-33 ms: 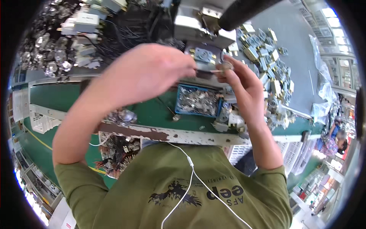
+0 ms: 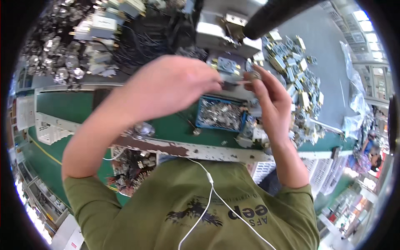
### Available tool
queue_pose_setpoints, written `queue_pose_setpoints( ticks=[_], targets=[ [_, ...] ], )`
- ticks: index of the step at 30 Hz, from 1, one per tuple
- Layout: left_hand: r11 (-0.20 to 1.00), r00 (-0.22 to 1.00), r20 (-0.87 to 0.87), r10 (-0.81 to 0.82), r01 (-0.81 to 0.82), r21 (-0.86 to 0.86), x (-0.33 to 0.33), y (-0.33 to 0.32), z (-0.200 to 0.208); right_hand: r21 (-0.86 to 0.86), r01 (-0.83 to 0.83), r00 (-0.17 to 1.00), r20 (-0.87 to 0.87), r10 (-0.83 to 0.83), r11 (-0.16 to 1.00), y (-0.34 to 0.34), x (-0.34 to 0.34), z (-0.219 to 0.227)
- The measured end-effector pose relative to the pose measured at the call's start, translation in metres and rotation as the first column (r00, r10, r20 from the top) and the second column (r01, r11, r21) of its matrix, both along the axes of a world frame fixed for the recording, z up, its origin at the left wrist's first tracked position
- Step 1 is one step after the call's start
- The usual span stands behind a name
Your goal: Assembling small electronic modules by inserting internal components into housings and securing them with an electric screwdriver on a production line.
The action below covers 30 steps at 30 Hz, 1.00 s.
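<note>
My left hand [image 2: 177,81] reaches in over the table, slightly blurred, with its fingertips pinched together. Whatever they hold is hidden or too small to name. Facing it, my right hand [image 2: 273,96] grips a small round metal part [image 2: 254,75] between thumb and fingers. A thin reddish strip or wire [image 2: 243,82] sticks out from that part toward the left fingertips. Just beyond my hands, a grey-blue plastic housing with brass-coloured ends [image 2: 227,65] rests at the foot of a metal machine [image 2: 227,39].
A blue tray [image 2: 221,127] of small metal pieces lies below my hands. Grey-blue housings [image 2: 298,79] are heaped at right. Black cables [image 2: 141,43], white-and-grey boxes [image 2: 103,26] and shiny metal parts [image 2: 54,54] crowd the left. A dark bar [image 2: 271,18] juts in overhead.
The whole view has shifted slightly, so everything sits a little lower and to the right. Both hands keep nearly the same pose, still facing each other.
</note>
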<state>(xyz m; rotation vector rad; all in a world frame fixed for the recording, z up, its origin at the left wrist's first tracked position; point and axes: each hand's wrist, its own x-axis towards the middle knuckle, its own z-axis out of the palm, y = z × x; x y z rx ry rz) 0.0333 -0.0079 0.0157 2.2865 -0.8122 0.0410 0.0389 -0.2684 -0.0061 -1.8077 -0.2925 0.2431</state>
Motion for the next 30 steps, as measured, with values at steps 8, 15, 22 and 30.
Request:
queue_pose_setpoints(
  ticks=[8, 15, 22, 30],
  targets=[
    [0.991, 0.978, 0.208, -0.027, -0.001, 0.132, 0.008, 0.001, -0.009, 0.553, 0.010, 0.995, -0.084, 0.044, 0.833, 0.024, -0.004, 0.014],
    [0.913, 0.945, 0.301, -0.125, -0.010, 0.408, -0.002, 0.010, 0.007, -0.117, -0.407, 0.908, -0.162, 0.387, 0.906, 0.017, 0.017, 0.037],
    [0.948, 0.955, 0.285, -0.087, -0.009, 0.319, -0.003, -0.007, 0.001, -0.161, -0.291, 0.957, -0.061, 0.285, 0.943, 0.008, 0.000, 0.024],
    [0.923, 0.912, 0.385, -0.142, -0.018, 0.383, 0.001, -0.010, -0.012, -0.166, -0.428, 0.887, -0.264, 0.378, 0.889, 0.005, 0.016, 0.021]
  ],
)
